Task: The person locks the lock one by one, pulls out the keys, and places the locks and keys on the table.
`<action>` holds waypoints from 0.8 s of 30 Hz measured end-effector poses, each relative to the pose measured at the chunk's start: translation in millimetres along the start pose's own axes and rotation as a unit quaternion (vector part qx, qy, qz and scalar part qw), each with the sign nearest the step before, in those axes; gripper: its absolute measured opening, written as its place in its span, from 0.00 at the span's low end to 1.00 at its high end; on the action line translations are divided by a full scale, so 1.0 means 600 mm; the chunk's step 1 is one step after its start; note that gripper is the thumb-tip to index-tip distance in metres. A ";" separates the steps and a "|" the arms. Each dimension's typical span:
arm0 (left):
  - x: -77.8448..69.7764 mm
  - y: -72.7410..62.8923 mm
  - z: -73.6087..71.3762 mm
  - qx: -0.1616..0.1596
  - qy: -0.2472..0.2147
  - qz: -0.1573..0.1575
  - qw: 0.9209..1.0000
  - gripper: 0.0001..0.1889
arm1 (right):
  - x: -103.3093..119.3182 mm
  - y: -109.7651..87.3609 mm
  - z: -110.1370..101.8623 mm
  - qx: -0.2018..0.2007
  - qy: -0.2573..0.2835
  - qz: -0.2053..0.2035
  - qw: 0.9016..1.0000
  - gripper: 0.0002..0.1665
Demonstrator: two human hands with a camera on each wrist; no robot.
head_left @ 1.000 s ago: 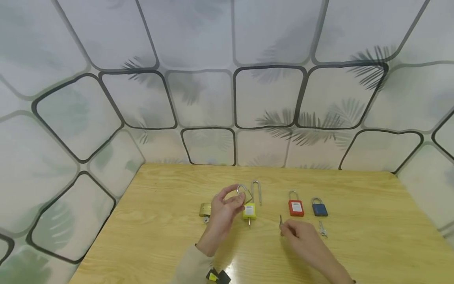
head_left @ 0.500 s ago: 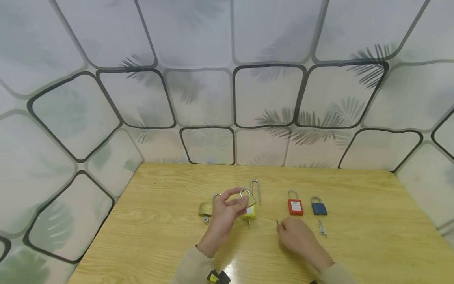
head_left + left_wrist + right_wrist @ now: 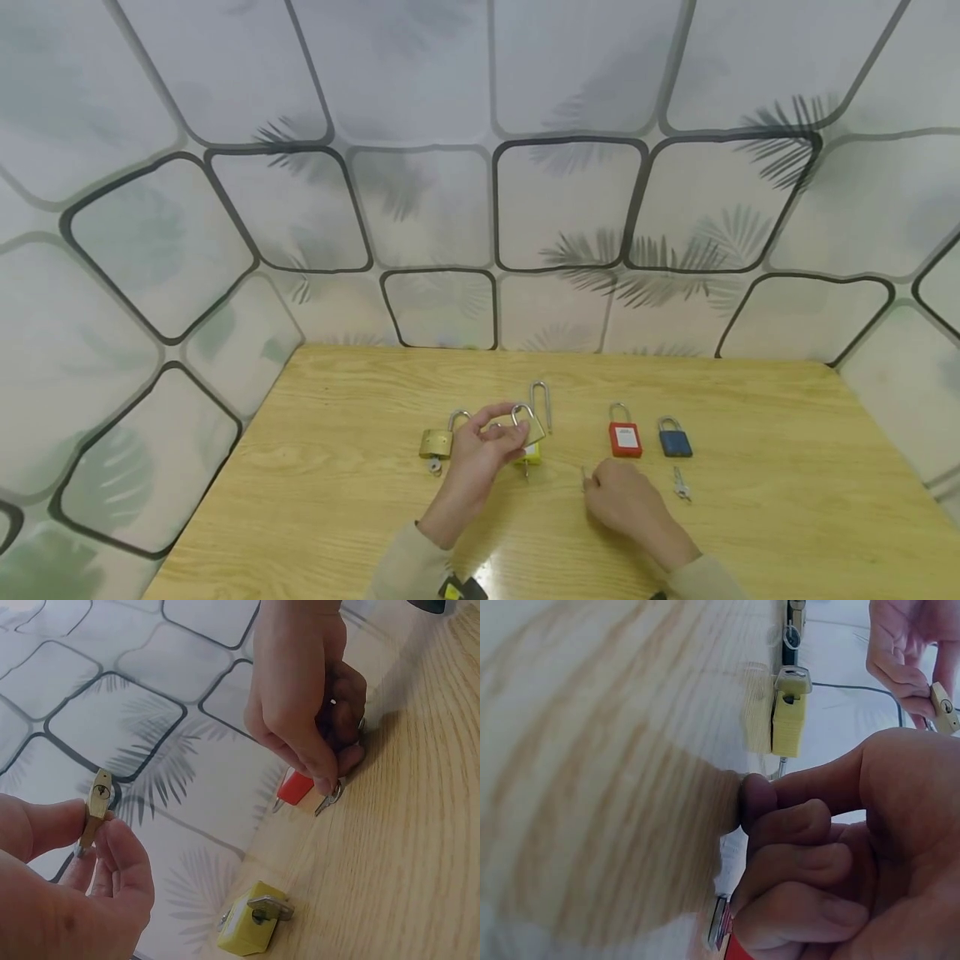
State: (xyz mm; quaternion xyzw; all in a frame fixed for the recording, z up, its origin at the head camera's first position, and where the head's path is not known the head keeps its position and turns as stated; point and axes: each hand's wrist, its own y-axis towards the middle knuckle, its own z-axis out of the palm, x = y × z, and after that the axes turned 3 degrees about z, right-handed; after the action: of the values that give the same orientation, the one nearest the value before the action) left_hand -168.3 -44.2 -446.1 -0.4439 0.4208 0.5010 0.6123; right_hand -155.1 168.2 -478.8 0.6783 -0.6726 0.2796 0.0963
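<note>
My left hand [image 3: 477, 454] holds a small brass padlock [image 3: 533, 432] above the table, between thumb and fingers. In the left wrist view, the keyhole end of that brass padlock [image 3: 99, 796] faces the camera. My right hand [image 3: 626, 502] is low at the tabletop with fingers curled, pinching a small key [image 3: 328, 799] on a ring; its tip shows past the fingers. In the right wrist view the fingertips touch or nearly touch the wood, and the key is hidden. Partly behind the left hand lies a yellow long-shackle padlock [image 3: 532, 454], a key in its base.
Left of the left hand lies a larger brass padlock [image 3: 435, 443] with a key at its base. Beyond the right hand are a red padlock [image 3: 625, 439] and a blue padlock [image 3: 675, 442], with loose keys [image 3: 681, 485] below the blue one. A patterned wall backs the wooden table [image 3: 337, 500].
My right hand has come slightly left and down to the tabletop with the key. My left hand has shifted a little right and down, carrying the small brass padlock.
</note>
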 end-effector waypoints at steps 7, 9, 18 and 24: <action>0.005 0.001 0.003 -0.002 0.019 0.006 1.000 0.22 | -0.004 0.002 0.004 -0.007 -0.003 -0.004 1.000 0.21; 0.007 0.003 0.004 -0.003 0.039 0.012 0.999 0.20 | -0.005 0.002 -0.001 -0.010 0.005 -0.005 1.000 0.20; 0.019 0.036 0.033 0.030 0.278 0.086 0.956 0.09 | -0.021 -0.014 -0.074 -0.026 0.055 -0.010 0.998 0.23; 0.028 0.077 0.068 0.072 0.389 0.120 0.911 0.15 | -0.049 -0.025 -0.115 -0.037 0.062 -0.008 0.997 0.18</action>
State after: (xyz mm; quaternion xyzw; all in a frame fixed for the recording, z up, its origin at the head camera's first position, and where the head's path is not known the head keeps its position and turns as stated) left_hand -208.6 3.8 -457.9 -0.5045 0.7104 0.3271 0.3659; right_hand -156.3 229.3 -433.3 0.6610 -0.6699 0.2949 0.1654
